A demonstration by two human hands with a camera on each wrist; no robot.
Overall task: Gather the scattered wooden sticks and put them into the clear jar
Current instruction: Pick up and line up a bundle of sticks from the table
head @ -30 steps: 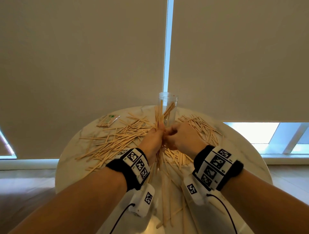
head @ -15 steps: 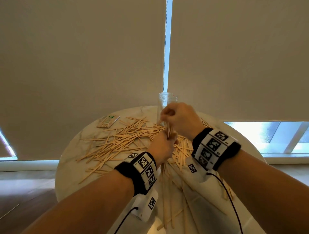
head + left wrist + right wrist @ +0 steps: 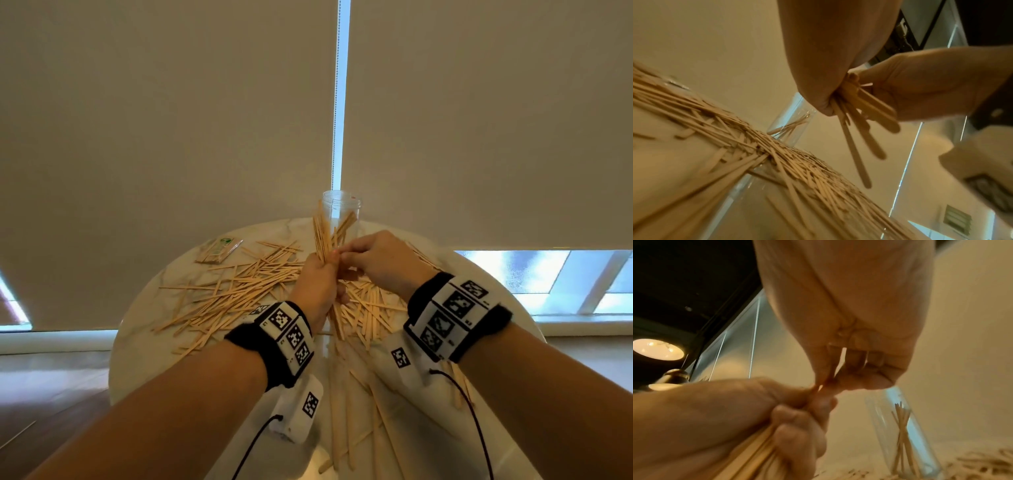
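My left hand (image 3: 323,270) grips an upright bundle of wooden sticks (image 3: 322,231) just in front of the clear jar (image 3: 341,209). My right hand (image 3: 344,255) meets it from the right, thumb and forefinger pinching a stick at the bundle's top. In the right wrist view the pinch (image 3: 829,379) sits above the left fist (image 3: 793,418), and the jar (image 3: 906,431) holds several sticks. In the left wrist view the bundle's lower ends (image 3: 861,129) hang below my fist. Many loose sticks (image 3: 246,287) lie scattered over the table.
The round marble table (image 3: 144,346) carries the sticks; a small wrapped packet (image 3: 219,246) lies at its far left. More sticks (image 3: 370,308) lie under my right wrist and toward the near edge. Roller blinds hang close behind the jar.
Half a second ago my right hand was up at the jar's mouth; it has come back down to the bundle. My left hand has lifted the bundle higher again.
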